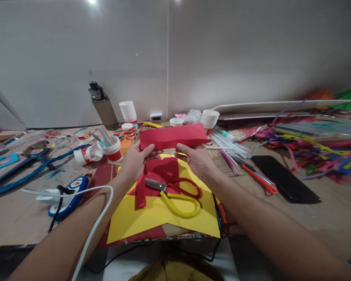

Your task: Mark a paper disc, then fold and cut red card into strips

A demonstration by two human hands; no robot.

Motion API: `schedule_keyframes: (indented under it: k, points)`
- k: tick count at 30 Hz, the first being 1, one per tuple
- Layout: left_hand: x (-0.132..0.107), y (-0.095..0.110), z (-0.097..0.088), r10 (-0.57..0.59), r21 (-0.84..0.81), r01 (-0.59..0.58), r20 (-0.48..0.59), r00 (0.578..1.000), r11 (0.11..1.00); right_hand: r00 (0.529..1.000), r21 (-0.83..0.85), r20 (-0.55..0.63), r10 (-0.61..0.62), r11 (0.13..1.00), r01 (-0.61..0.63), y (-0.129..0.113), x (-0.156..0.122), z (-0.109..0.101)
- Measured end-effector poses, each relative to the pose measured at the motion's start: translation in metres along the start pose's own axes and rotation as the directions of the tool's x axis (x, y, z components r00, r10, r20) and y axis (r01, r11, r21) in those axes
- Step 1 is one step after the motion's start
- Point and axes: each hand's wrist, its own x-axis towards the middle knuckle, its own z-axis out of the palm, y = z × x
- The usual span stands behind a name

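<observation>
A strip of red paper (173, 136) is held up in both hands above the table. My left hand (138, 158) pinches its left end between thumb and fingers. My right hand (195, 157) grips the other end the same way. Below lie scissors (163, 186) with one red and one yellow handle, their blades pointing left. They rest on red paper pieces (160, 168) and a large yellow paper sheet (134, 218). A narrow red strip (140, 193) lies left of the scissors.
Paper cups (114, 150) and a bottle (104, 109) stand at the back left. To the left is a blue power strip (71, 195) with a white cable (90, 230) crossing my forearm. A utility knife (260, 178) and black phone-like slab (286, 179) lie right, near colourful strips (307, 152).
</observation>
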Motion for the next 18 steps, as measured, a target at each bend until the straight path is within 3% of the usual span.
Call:
schedule_keyframes:
  k: [18]
  points:
    - [-0.004, 0.006, 0.011, -0.002, -0.090, -0.001, -0.039, 0.999, 0.996, 0.988, -0.023, -0.154, -0.026, 0.999, 0.022, -0.002, 0.001, 0.006]
